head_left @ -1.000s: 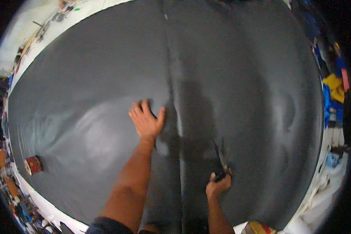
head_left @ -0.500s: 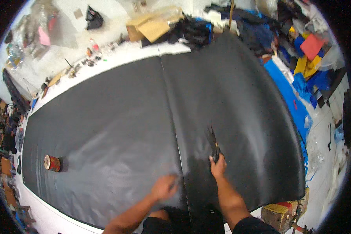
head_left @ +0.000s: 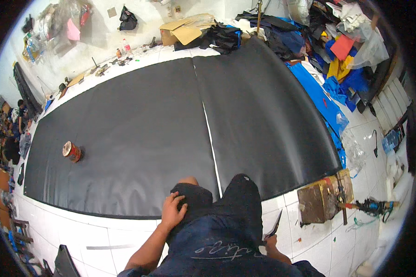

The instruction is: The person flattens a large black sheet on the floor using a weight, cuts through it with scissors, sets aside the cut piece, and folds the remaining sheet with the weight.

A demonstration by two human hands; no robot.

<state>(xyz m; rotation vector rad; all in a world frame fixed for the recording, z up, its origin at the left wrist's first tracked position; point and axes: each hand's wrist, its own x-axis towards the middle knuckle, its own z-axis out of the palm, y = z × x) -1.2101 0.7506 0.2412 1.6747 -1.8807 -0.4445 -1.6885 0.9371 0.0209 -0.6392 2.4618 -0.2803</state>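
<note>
A large black sheet (head_left: 134, 120) lies over the white floor, parted by a long slit (head_left: 210, 134) that shows white toward my knees. My left hand (head_left: 173, 210) rests on my left thigh with its fingers apart, holding nothing. Low beside my right leg, my right hand (head_left: 271, 243) is closed round the handles of dark scissors (head_left: 276, 225). The blades point up and away, off the sheet and above the floor tiles. Part of the handles is hidden in the hand.
A rusty tin can (head_left: 72, 152) stands on the sheet's left part. At right are a worn wooden box (head_left: 316, 203) and blue sheeting (head_left: 316, 92). Cloth scraps (head_left: 342, 69) pile up at the far right. Cardboard (head_left: 187, 30) and small tools line the back wall.
My right hand has drawn the scissors back from above the sheet to beside my right leg. My left hand has moved back from the slit onto my thigh. The slit's white gap looks wider.
</note>
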